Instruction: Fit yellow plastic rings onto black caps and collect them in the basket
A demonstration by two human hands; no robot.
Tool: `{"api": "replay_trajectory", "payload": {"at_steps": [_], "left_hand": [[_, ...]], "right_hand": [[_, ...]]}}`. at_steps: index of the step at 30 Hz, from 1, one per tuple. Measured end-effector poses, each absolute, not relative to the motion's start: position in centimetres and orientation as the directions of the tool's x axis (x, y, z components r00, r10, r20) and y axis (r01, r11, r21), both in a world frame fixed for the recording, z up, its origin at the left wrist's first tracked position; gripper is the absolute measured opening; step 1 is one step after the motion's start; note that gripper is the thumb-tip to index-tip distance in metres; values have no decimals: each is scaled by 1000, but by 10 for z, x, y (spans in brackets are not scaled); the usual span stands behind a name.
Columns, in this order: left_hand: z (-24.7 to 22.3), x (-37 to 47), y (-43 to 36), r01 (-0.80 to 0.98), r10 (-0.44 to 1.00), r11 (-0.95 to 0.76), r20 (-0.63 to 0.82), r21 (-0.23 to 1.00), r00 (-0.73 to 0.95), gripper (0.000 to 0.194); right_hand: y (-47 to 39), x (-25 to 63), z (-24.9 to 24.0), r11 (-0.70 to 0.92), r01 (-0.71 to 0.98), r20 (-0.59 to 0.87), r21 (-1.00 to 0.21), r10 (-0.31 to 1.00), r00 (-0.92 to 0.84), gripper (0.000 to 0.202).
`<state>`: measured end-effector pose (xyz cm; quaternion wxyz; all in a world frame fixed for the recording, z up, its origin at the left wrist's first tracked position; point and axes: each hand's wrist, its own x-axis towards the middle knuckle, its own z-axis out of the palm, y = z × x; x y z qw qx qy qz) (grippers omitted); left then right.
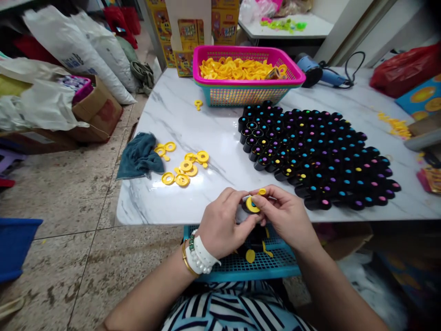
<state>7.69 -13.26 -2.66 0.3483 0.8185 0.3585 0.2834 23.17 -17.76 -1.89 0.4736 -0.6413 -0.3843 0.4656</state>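
My left hand (225, 220) is closed round a small black cylinder just over the table's front edge. On the cylinder's top sits a yellow ring piece (252, 205) with a small round tab pointing up and right. The fingers of my right hand (284, 214) pinch this yellow piece, the thumb lying on it. Several loose yellow ring pieces (186, 166) lie on the table to the left, beside a dark teal cloth (140, 155). Rows of black cylinders (319, 149) with coloured dots on top stand to the right.
A pink basket (250, 83) of yellow pieces stands at the back. Below my hands is a blue basket (241, 275) with black and yellow pieces. A blue power tool (324, 73) and a red bag (406, 69) lie at the back right. Sacks and cartons fill the left.
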Motion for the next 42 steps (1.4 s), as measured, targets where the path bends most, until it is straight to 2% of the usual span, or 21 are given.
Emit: {"api": "replay_trajectory", "payload": {"at_steps": [5, 7, 11, 14, 24, 28, 35, 37, 42], "left_hand": [[-23, 78, -138, 424, 834, -450, 202, 786, 513, 15], [-25, 79, -143, 426, 837, -467, 232, 775, 497, 18], [-31, 82, -152, 458, 812, -557, 339, 693, 475, 39], [-35, 85, -153, 485, 797, -595, 390, 641, 462, 30], [-40, 82, -150, 385, 794, -536, 295, 751, 531, 27], [-40, 81, -148, 421, 799, -510, 231, 750, 555, 28], [-42, 86, -147, 493, 831, -460, 163, 738, 532, 15], [-43, 87, -147, 491, 833, -464, 175, 738, 525, 14], [-43, 87, -149, 371, 829, -501, 310, 782, 465, 31]], "right_hand": [[-177, 229, -21, -237, 76, -208, -968, 937, 280, 27], [-178, 227, -23, -219, 37, -197, -975, 930, 309, 29], [-181, 221, -25, -148, 31, -125, -989, 918, 376, 28], [-184, 221, -27, -131, 30, -109, -991, 915, 389, 26], [-185, 237, -24, -219, 37, -205, -975, 952, 227, 26], [-183, 239, -23, -241, 61, -225, -969, 954, 198, 26], [-176, 236, -12, -327, 155, -304, -932, 940, 154, 30], [-175, 234, -10, -324, 178, -298, -929, 941, 159, 30], [-178, 235, -14, -309, 201, -274, -930, 944, 183, 27]]}}
